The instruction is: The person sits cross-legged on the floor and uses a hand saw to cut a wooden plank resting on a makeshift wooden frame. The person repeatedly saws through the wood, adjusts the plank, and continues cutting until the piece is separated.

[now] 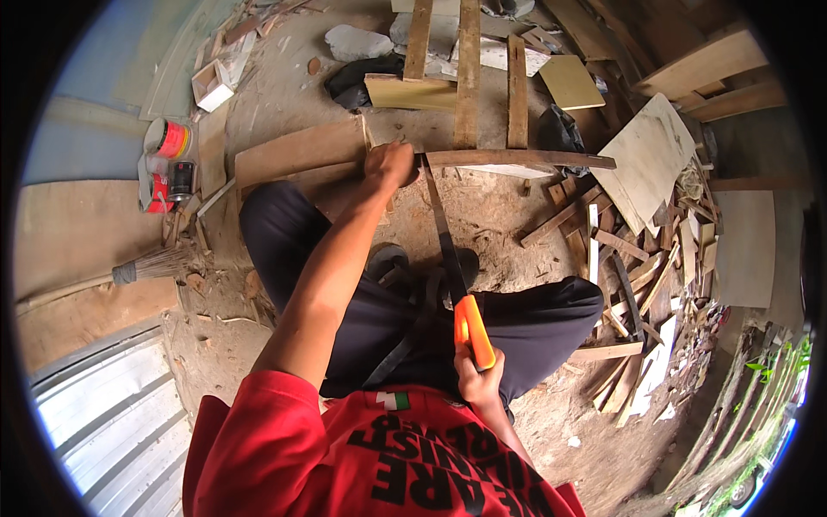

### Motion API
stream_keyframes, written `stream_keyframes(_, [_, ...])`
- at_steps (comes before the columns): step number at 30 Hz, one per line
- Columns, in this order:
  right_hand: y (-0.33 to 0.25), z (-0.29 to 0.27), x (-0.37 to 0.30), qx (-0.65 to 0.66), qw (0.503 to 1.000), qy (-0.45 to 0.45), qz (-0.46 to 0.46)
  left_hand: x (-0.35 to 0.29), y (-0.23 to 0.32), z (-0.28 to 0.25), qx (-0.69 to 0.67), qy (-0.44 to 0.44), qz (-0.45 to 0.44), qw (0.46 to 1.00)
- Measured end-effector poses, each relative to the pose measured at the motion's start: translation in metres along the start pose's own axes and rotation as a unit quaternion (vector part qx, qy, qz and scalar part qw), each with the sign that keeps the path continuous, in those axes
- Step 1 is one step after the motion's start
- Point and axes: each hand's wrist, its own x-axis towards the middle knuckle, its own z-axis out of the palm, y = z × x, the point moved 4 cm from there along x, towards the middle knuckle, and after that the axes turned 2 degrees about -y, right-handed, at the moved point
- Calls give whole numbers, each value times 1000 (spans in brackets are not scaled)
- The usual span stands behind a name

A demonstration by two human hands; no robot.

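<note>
My right hand (pixel 481 376), low in front of my body, is wrapped round the orange handle of a handsaw (pixel 446 239). Its dark blade runs away from me, and the far end meets a long wooden strip (pixel 525 158) close to my left hand. That strip lies crosswise in front of my knees. With fingers closed, my left hand (pixel 392 164) grips the strip near its left end; what its fingers cover there is hidden. Beneath the strip, several upright-running slats (pixel 468 77) extend away from me, and a brown board (pixel 301 152) lies to the left.
A heap of wood offcuts (pixel 642 267) and a pale panel (pixel 646 159) lie on the right. Paint cans (pixel 168 138) and a twig broom (pixel 151 267) are at the left. Stone slabs (pixel 357 43) and a black plastic bag (pixel 362 82) lie farther off.
</note>
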Motion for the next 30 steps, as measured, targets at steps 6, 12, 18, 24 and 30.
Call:
stream_keyframes(6, [7,43,156,-9,999,36,-30,-8,25,-12,39,-26,4,999])
stream_keyframes(12, [-4,40,90,12,999,6,-45,4,0,6,-4,-17,-6,1000])
stream_keyframes(18, [2,-8,12,-12,1000,-17,10,7,-5,26,-5,56,26,998])
stream_keyframes(24, [9,-21,16,-53,988,-6,-148,-4,12,6,0,1,-1,1000])
stream_keyframes(30, [-12,-21,12,-91,976,55,-191,-1,-15,-3,12,31,-41,999])
